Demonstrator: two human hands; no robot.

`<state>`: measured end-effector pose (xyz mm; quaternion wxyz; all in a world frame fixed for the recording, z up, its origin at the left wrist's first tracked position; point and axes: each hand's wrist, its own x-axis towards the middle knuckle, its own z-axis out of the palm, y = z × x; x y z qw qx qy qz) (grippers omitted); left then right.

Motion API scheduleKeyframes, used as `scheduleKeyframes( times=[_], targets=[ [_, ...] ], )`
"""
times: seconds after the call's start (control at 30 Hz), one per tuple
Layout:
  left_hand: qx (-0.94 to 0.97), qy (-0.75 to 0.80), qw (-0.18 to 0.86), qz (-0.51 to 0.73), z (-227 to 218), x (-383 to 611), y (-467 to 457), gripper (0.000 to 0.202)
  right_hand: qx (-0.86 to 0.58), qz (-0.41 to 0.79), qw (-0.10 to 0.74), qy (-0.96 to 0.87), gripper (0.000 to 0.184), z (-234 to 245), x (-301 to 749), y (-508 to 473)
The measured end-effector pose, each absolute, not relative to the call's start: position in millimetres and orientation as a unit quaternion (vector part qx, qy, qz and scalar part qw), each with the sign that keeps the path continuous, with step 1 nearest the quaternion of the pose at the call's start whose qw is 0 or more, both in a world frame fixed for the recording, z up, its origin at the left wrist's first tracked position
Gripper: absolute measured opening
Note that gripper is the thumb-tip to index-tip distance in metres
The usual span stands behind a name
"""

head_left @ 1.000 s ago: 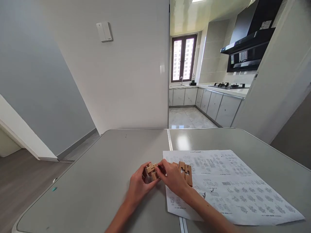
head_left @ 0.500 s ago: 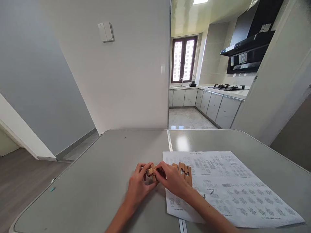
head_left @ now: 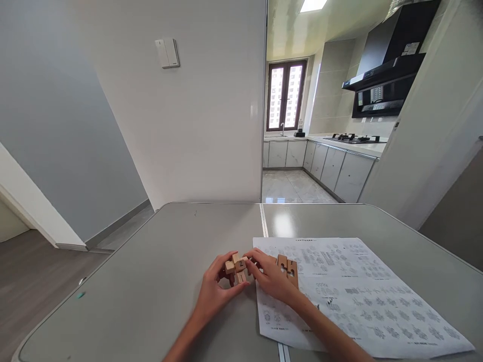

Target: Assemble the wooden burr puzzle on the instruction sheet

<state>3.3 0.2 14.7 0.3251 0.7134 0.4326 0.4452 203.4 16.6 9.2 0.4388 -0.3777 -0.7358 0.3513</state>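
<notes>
Two hands grip a small wooden puzzle at the lower centre of the frame.

The left hand (head_left: 213, 291) and right hand (head_left: 272, 279) both close their fingers around the wooden puzzle (head_left: 236, 267), a cluster of interlocked blocks held just above the grey desk (head_left: 158, 281); one block shows a dark mark on its face. Just right of the right hand, loose wooden pieces (head_left: 287, 269) lie on the left edge of a printed instruction sheet (head_left: 358, 296), which spreads toward the lower right. A kitchen doorway (head_left: 302, 125) fills the upper right.
</notes>
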Motion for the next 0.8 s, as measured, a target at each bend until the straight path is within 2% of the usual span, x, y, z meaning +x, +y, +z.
scheduleKeyframes(
  times=[0.17, 0.33, 0.47, 0.67, 0.8],
  targets=[
    [0.702, 0.427, 0.369, 0.434, 16.2, 3.4, -1.0, 0.067, -0.364, 0.427, 0.401, -0.724, 0.051, 9.4, 204.9, 18.3],
    [0.722, 0.426, 0.344, 0.422, 18.4, 2.1, -4.0, 0.067, -0.346, 0.507, 0.381, -0.692, 0.058, 10.8, 205.4, 19.5],
    [0.735, 0.417, 0.335, 0.417, 20.0, 1.1, -5.5, 0.064, -0.332, 0.572, 0.374, -0.65, 0.057, 13.2, 205.2, 17.3],
    [0.708, 0.466, 0.332, 0.415, 10.2, 2.7, -1.2, 0.078, -0.363, 0.568, 0.418, -0.609, 0.059, 13.2, 209.4, 24.9],
    [0.703, 0.505, 0.288, 0.41, 2.6, 3.9, 0.0, 0.056, -0.419, 0.53, 0.485, -0.554, 0.06, 9.2, 243.5, 37.5]
  ],
)
